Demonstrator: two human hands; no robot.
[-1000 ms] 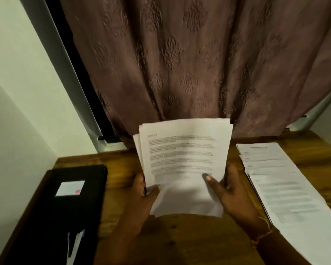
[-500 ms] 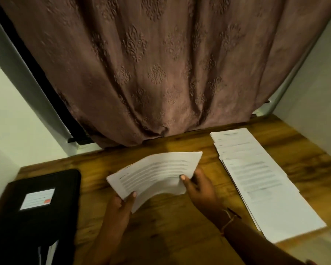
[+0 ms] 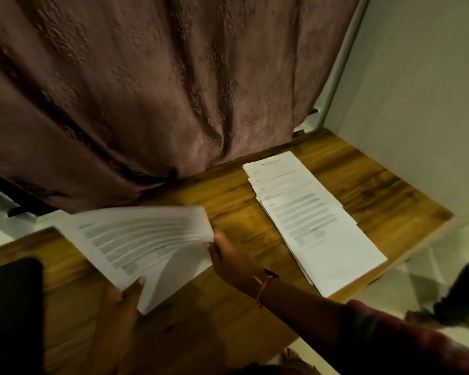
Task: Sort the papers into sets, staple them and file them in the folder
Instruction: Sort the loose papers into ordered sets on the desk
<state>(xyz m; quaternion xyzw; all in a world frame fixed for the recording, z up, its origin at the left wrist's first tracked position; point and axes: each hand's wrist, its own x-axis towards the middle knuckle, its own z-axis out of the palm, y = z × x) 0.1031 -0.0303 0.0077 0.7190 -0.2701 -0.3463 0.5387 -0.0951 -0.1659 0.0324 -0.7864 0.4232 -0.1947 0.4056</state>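
Gripping a stack of papers (image 3: 141, 239) mid-frame with left hand (image 3: 121, 300) and right hand (image 3: 230, 258); fanned sheets (image 3: 322, 234) right, black folder (image 3: 11, 307) lower left, curtain (image 3: 146, 90) behind.

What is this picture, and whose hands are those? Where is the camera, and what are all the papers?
There is no machine here: these are a person's two bare hands. The camera sits on the person's head and looks forward and down, so you see roughly what they see. It is the only view.

The left hand and the right hand hold a stack of printed papers over a wooden table. The left thumb lies on top at the near corner, and the right hand takes the right edge. The stack looks a bit blurred.

On the table to the right lies a row of papers, overlapping like steps. At the far left is a black folder, partly out of the picture. Behind the table hangs a brown patterned curtain.
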